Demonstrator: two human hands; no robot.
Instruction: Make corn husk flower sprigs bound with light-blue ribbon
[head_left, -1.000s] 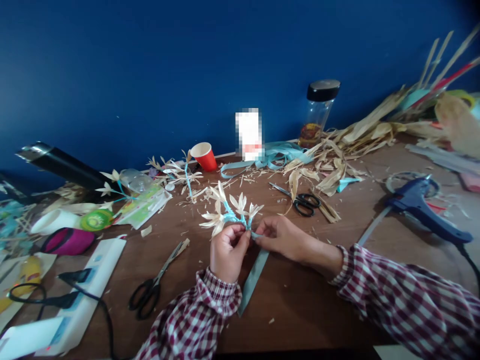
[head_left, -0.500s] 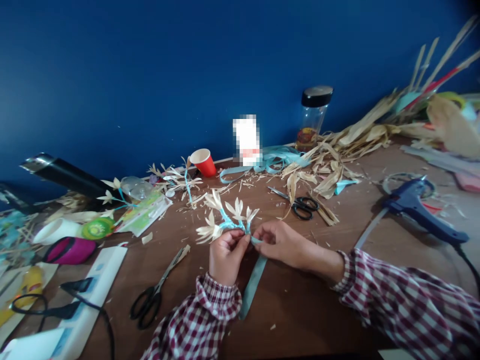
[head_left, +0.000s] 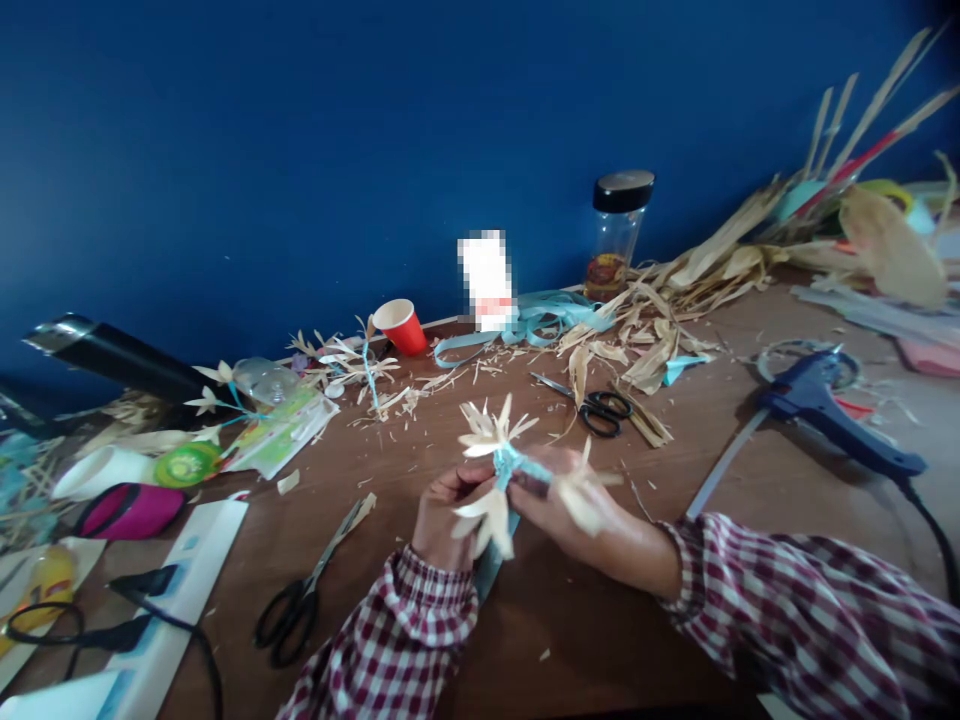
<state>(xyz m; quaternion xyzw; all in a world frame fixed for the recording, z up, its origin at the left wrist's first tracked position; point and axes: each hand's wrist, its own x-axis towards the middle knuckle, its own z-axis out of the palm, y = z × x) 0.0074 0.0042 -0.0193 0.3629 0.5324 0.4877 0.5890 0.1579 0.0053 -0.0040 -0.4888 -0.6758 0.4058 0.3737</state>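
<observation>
Mid-table, both hands (head_left: 517,505) gripping husk flowers (head_left: 499,470), scissors (head_left: 304,590) near

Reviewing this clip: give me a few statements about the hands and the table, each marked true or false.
1. Both hands hold the husk flower sprig. True: left hand and right hand meet on its blue-wrapped stem.
2. The red paper cup stands upright. False: it lies tipped on its side.
3. The blue glue gun is in the right hand. False: it lies on the table, apart.
4. Two pairs of black-handled scissors lie on the table. True: one left of the hands, another beyond them.
</observation>
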